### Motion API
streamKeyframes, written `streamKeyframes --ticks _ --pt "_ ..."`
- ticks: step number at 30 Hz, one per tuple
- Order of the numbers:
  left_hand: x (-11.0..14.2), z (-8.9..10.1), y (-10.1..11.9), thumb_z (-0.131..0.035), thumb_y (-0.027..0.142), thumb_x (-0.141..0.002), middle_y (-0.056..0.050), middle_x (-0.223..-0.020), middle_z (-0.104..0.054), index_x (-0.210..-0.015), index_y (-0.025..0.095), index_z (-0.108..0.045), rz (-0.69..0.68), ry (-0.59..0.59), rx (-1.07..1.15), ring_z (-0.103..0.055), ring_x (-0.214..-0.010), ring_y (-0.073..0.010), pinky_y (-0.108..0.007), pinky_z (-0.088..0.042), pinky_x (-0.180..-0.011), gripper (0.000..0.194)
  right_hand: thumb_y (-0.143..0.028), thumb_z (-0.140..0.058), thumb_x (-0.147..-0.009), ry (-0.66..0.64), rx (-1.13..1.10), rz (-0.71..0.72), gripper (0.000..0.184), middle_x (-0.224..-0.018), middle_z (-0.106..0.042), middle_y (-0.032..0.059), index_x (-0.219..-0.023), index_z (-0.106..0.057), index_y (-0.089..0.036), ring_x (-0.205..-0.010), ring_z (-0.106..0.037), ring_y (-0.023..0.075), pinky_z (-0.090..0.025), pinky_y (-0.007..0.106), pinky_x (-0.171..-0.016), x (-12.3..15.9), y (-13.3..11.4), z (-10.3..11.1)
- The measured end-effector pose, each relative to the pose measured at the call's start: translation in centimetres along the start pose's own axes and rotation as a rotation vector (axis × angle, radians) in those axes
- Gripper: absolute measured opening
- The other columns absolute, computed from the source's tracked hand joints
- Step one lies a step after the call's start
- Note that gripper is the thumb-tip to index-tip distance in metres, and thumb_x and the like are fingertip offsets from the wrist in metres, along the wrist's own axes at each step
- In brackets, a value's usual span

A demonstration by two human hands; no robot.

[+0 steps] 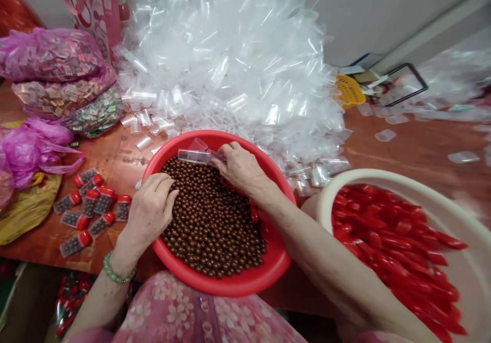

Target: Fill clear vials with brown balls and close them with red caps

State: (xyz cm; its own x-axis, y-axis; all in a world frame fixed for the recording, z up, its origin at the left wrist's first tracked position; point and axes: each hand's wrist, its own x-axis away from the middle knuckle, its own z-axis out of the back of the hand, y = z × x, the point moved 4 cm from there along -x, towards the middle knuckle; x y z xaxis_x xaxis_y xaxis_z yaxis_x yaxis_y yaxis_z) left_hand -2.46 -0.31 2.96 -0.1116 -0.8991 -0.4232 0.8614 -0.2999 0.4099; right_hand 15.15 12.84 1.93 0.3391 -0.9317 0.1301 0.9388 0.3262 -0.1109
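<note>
A red plastic basin (pixel 226 271) holds a heap of small glossy brown balls (pixel 210 220), perhaps chocolate. My left hand (pixel 149 210) rests on the heap near the basin's left side, fingers curled downward; whether it holds any balls is hidden. Above the basin's far side, my right hand (pixel 238 166) pinches a clear plastic tube (pixel 194 155) lying on its side. A few red caps (pixel 253 214) lie just below that hand, inside the basin. Finished-looking tubes of brown balls with red caps (pixel 92 205) lie on the table, left of the basin.
A white basin (pixel 345 192) full of red caps stands at the right, close to my right arm. Behind the red basin rises a large heap of clear tubes (pixel 230 62). Pink bags of wrapped sweets (pixel 49 54) sit at the left on the wooden table (pixel 414 149).
</note>
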Motion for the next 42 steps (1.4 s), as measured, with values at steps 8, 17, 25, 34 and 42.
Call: streamKeyframes --ticks 8,17,25,34,42 --pt "0.0 -0.1 -0.1 -0.051 0.019 -0.094 -0.012 -0.100 -0.071 -0.098 0.011 -0.064 -0.014 -0.021 0.018 -0.064 -0.098 -0.0242 -0.041 -0.055 -0.091 0.016 -0.028 -0.046 -0.094 0.123 -0.171 0.021 0.022 -0.098 -0.070 0.0142 -0.105 -0.060 -0.014 -0.083 -0.066 0.0263 -0.046 0.035 -0.071 1.5 1.6 0.6" --pt "-0.1 -0.2 0.1 -0.049 0.020 -0.095 -0.012 -0.096 -0.071 -0.095 0.010 -0.065 -0.009 -0.067 0.038 -0.062 -0.095 -0.0231 -0.040 -0.053 -0.090 0.019 -0.025 -0.047 -0.088 -0.193 -0.754 0.226 0.038 -0.080 -0.065 0.0022 -0.125 -0.055 -0.018 -0.067 -0.066 0.0180 -0.052 0.033 -0.070 3.6 -0.7 -2.8" --pt "-0.1 -0.3 0.1 -0.050 0.019 -0.094 -0.012 -0.093 -0.070 -0.089 0.010 -0.065 -0.029 -0.050 0.038 -0.062 -0.093 -0.0236 -0.039 -0.052 -0.087 0.019 -0.032 -0.060 -0.081 -0.343 -0.571 0.161 0.013 -0.068 -0.061 0.0001 -0.083 -0.061 -0.019 -0.062 -0.053 0.0155 -0.039 0.028 -0.062 5.4 -1.6 -4.1" --pt "-0.3 -0.7 0.2 -0.048 0.022 -0.094 -0.012 -0.095 -0.070 -0.090 0.010 -0.066 0.001 -0.108 0.024 -0.061 -0.096 -0.0242 -0.039 -0.051 -0.090 0.022 -0.023 -0.065 -0.069 -0.820 -0.938 -0.118 0.019 -0.049 -0.054 -0.0026 -0.055 -0.053 -0.019 -0.044 -0.047 0.0094 -0.038 0.023 -0.046 6.9 -1.8 -6.3" --pt "0.7 -0.4 2.1 -0.063 0.039 -0.087 -0.011 -0.111 -0.067 -0.113 0.015 -0.061 -0.189 -0.443 0.139 -0.059 -0.105 -0.0265 -0.042 -0.047 -0.093 0.035 -0.019 -0.059 -0.061 -0.944 -1.202 -0.299 0.010 -0.040 -0.051 -0.0025 -0.052 -0.055 -0.017 -0.029 -0.042 0.0074 -0.032 0.018 -0.026 7.3 -2.1 -6.8"
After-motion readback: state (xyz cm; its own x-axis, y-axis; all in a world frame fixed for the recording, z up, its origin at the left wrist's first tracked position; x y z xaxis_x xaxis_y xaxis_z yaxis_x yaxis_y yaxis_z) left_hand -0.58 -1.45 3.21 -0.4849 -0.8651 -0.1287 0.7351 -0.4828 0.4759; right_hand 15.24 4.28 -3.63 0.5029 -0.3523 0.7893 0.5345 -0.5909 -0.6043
